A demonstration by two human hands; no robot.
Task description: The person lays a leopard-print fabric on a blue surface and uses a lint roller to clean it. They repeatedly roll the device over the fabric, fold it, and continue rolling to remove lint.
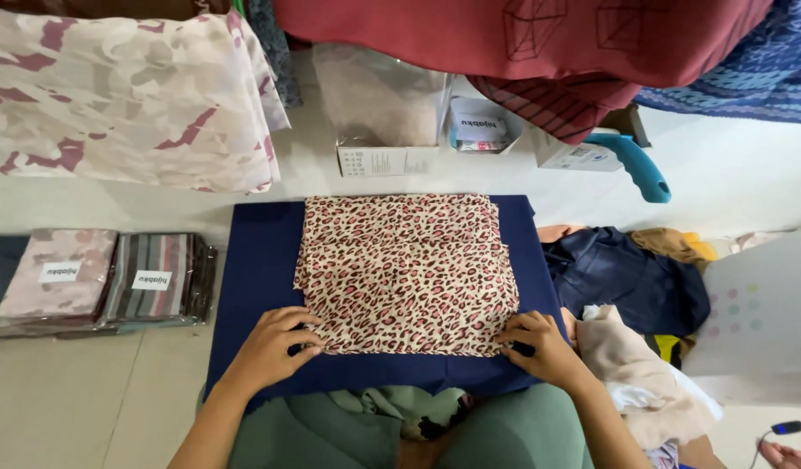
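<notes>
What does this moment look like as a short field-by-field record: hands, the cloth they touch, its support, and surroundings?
left hand: fingers curled on the near left corner of the leopard-print cloth
right hand: pinching the near right corner of the same cloth
cloth state: folded into a rough rectangle, lying flat
support: navy board under the cloth
left of board: packaged folded fabrics in clear wrap
right of board: pile of loose garments
far side: small cardboard boxes and a teal handle
</notes>
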